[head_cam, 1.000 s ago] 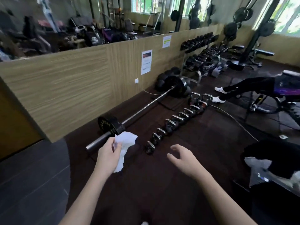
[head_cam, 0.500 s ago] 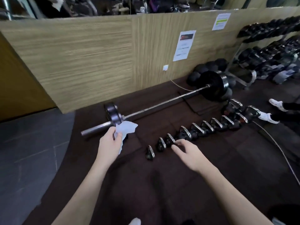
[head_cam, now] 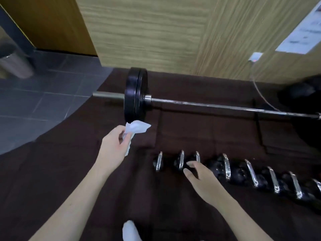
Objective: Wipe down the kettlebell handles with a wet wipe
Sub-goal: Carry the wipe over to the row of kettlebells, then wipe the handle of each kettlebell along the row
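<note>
Eight or so kettlebells [head_cam: 225, 168] I count in a row on dark matting, chrome handles up, my right hand [head_cam: 202, 180] spread loose over the third, left hand [head_cam: 112, 146] raised, pinching the wet wipe [head_cam: 136, 129] before the barbell [head_cam: 135, 97] plate.

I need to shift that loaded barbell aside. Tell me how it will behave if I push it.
The barbell would probably roll: it rests on round black plates. It likely feels heavy, with a steel bar and stacked plates. The dark floor mat may slow it.
</note>
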Available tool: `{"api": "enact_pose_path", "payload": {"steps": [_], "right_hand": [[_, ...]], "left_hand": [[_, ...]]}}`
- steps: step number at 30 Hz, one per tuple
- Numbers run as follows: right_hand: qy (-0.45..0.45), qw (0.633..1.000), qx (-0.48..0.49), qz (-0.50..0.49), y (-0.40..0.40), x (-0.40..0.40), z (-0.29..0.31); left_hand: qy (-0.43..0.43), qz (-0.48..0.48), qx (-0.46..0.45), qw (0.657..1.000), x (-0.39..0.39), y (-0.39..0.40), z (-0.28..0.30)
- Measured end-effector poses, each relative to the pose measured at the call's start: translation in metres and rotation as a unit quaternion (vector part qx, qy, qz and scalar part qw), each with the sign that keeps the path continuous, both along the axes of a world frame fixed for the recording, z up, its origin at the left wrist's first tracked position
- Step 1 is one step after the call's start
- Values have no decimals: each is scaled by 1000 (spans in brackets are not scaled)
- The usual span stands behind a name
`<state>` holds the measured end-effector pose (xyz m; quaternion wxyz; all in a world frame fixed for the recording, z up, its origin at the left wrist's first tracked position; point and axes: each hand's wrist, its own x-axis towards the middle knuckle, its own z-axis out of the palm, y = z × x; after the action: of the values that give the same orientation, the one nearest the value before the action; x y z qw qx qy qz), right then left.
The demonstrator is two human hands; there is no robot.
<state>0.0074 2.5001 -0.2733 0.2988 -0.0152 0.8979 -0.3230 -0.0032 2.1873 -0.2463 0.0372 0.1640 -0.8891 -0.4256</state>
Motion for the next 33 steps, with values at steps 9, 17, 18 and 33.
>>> {"api": "enact_pose_path", "payload": {"steps": [9,17,18,33], "right_hand": [[-8,998,-52,20,-11,-72,-254],[-21,991,-95,-89,-51,-99,-460],[-31,990,-99,-97,-55,-99,-480],[-32,981,-175,-79,-59,-101,-569]], "left_hand": [[14,-17,-36,999,-58,27,-225],[51,-213,-68,973,-72,70,-422],[33,-242,-65,967,-60,76,-443],[-53,-93,-132,985,-82,129,-515]]}}
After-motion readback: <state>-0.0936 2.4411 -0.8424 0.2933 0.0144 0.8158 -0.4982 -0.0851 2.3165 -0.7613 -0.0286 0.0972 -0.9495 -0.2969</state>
